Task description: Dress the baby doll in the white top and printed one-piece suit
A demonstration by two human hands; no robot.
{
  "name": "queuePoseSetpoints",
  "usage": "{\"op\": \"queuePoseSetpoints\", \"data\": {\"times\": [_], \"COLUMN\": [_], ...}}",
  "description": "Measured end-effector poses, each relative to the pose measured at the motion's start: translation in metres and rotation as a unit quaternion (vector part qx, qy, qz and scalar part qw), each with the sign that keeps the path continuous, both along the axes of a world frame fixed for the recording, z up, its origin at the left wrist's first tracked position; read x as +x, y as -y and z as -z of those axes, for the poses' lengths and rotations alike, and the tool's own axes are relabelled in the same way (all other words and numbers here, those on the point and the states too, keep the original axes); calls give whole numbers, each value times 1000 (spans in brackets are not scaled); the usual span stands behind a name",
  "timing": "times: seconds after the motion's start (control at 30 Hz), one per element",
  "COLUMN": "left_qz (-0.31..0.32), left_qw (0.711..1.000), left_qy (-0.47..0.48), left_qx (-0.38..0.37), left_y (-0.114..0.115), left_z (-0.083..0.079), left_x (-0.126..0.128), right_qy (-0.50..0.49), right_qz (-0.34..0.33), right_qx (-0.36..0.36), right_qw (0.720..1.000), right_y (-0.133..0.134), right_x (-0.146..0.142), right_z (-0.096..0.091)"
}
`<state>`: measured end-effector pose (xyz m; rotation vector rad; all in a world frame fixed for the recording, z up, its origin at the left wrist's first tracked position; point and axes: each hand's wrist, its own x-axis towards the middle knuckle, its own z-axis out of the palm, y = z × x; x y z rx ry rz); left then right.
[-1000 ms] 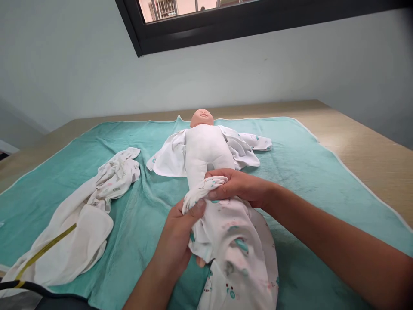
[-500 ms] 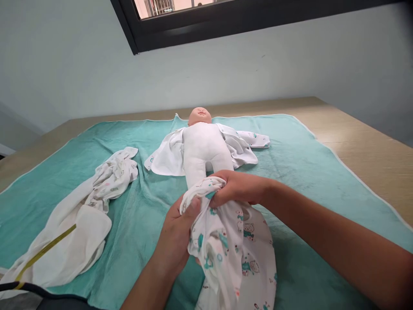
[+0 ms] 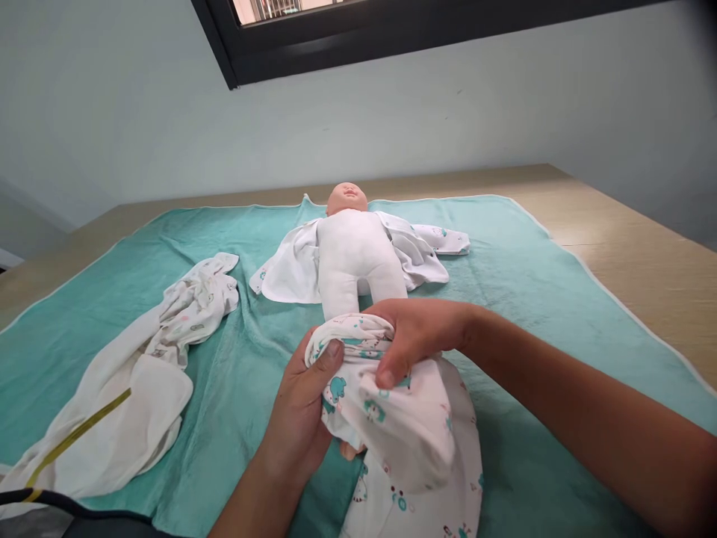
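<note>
A baby doll (image 3: pixel 352 250) with a white cloth body lies on its back on an opened white garment (image 3: pixel 291 276), head away from me. My left hand (image 3: pixel 302 407) and my right hand (image 3: pixel 417 332) both grip bunched white printed baby trousers (image 3: pixel 411 433) around the doll's legs. My left thumb pinches the gathered edge on the left. The fingers of my right hand curl over the fabric from the right. The doll's lower legs are hidden inside the cloth; a bit of a foot shows below my left hand.
A teal towel (image 3: pixel 532 299) covers a wooden table (image 3: pixel 632 254). A crumpled white garment (image 3: pixel 162 351) lies at the left with a yellow strap (image 3: pixel 78 433) over it. A grey wall and a dark window frame (image 3: pixel 392 37) stand behind.
Both hands have gathered more of the trousers into a tighter bunch. My right hand's fingers moved down over the fabric, nearer to me.
</note>
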<state>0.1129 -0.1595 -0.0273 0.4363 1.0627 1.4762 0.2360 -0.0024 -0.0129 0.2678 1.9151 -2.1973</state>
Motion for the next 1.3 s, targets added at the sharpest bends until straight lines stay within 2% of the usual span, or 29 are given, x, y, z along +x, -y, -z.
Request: {"op": "queuePoseSetpoints", "data": {"times": [0.1,0.23,0.33,0.4,0.5,0.6,0.73,0.9,1.03,1.17,1.23,1.3], "left_qz": [6,10,31,29,-12,-42,-62,-131,-154,-152,-143,-133], "left_qw": [1000,997,989,983,967,950,942,934,922,931,945,963], "left_qy": [-4,-82,-142,-180,-252,-307,-326,-332,-351,-324,-284,-221], "left_qx": [-1,10,38,21,-31,-49,-55,-33,-57,-76,-80,-77], "left_y": [1,3,2,1,-1,-2,-3,-5,-2,4,7,11], "left_z": [2,4,2,-1,-7,-10,-9,-8,-6,-4,-4,-5], "left_x": [0,0,2,7,15,18,16,18,17,15,15,16], "right_qy": [31,-18,-38,-45,-53,-73,-105,-88,-79,-51,-45,-51], "right_qz": [15,110,142,141,123,102,89,47,-23,29,46,41], "right_qx": [43,-32,-59,-70,-91,-98,-100,-17,62,209,231,226], "right_qw": [998,993,987,987,987,987,985,995,995,976,971,972], "right_y": [1,1,-1,-2,-2,-2,-2,-1,10,21,23,22], "right_x": [0,0,-1,-1,-1,0,3,2,-3,-6,-6,-5], "right_z": [0,6,10,11,10,11,13,6,-7,-14,-13,-11]}}
